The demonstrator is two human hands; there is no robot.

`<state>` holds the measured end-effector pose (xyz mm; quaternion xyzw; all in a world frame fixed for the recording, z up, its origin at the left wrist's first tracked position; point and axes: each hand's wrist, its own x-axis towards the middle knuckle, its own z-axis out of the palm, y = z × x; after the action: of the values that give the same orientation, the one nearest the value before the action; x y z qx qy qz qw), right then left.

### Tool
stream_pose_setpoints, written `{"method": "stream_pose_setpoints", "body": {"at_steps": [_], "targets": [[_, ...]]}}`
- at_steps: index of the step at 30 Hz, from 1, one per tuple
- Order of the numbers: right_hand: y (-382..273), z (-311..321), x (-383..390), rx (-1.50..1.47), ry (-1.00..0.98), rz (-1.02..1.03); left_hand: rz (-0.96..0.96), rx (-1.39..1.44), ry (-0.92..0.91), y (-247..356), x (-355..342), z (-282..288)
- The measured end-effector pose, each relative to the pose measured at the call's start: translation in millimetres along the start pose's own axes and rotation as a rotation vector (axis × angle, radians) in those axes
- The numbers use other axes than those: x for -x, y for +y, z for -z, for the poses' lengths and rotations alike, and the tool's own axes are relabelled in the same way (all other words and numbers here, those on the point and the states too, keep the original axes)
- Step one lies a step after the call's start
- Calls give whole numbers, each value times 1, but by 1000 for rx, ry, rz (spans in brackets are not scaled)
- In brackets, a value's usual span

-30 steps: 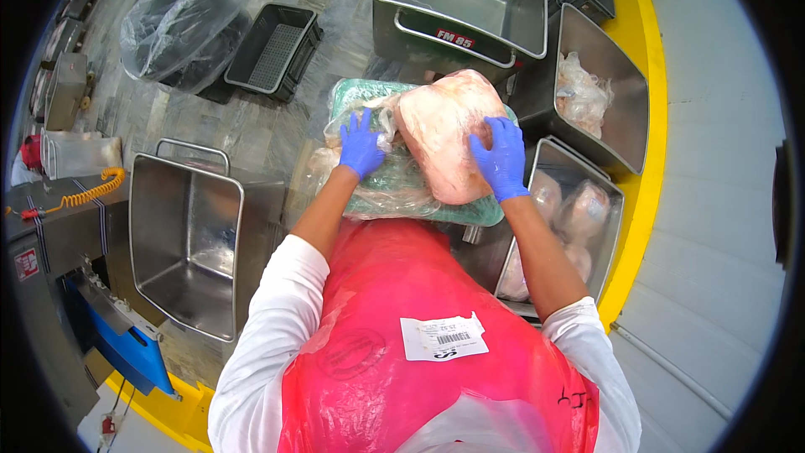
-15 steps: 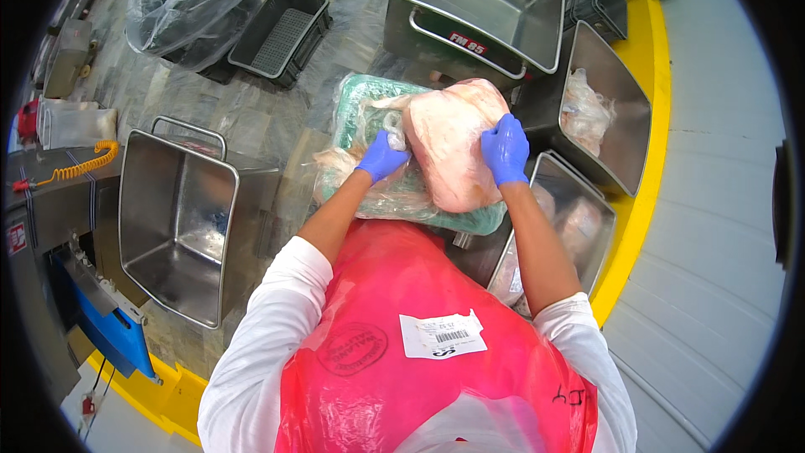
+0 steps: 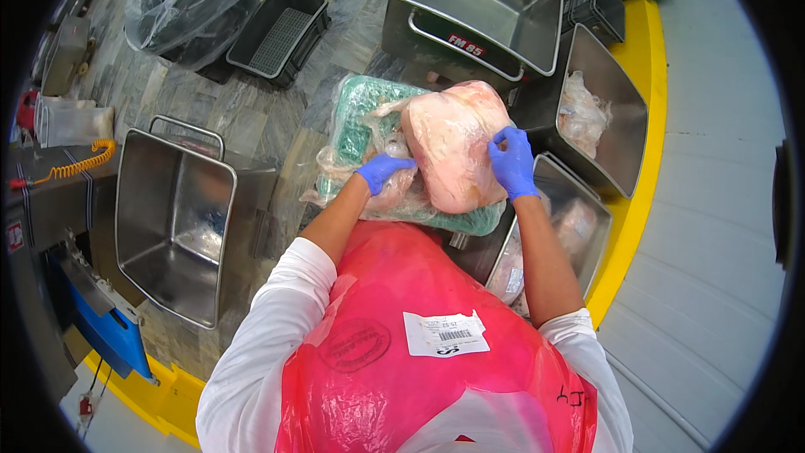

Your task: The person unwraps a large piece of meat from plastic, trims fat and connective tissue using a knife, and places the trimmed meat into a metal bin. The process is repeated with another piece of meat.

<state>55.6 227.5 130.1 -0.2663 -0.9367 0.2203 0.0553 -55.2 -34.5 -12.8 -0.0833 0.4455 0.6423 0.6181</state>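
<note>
A large pale pink cut of meat (image 3: 457, 147) rests in front of me on a green crate (image 3: 369, 99) covered with clear plastic. To the left of the meat, my left hand (image 3: 384, 173), in a blue glove, is closed on crumpled clear plastic wrap (image 3: 394, 147). Something pinkish shows through the film beneath that hand. At the right side of the cut is my right hand (image 3: 511, 164), also gloved in blue. Its thumb and fingers are pinched together beside the meat; whatever lies between them is too small to make out.
Metal bins stand around: an upright one (image 3: 172, 231) at left, a large one (image 3: 478, 0) beyond the crate. At right, one bin holds crumpled plastic (image 3: 584, 113), another bagged meat (image 3: 577, 222). A black crate (image 3: 279, 33) and a lined container (image 3: 197, 8) stand far left.
My right hand has come off the top of the meat to its right edge, its fingers now pinched. My left hand has dropped slightly nearer to me, and the plastic beside it has shifted.
</note>
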Motion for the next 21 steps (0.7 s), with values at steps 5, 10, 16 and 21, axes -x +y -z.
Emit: {"method": "stream_pose_setpoints", "body": {"at_steps": [5,10,16,21], "targets": [[-7,-4,-8,184,6,-17,43,-391,107,3,-9,5],[8,-13,-20,190,158,13,-236,-707,323,-6,-17,7],[14,-2,-44,131,-56,-242,-457,-319,341,-20,-10,-16],[17,-4,-62,219,-89,-305,-214,182,275,-30,-35,-3]]}}
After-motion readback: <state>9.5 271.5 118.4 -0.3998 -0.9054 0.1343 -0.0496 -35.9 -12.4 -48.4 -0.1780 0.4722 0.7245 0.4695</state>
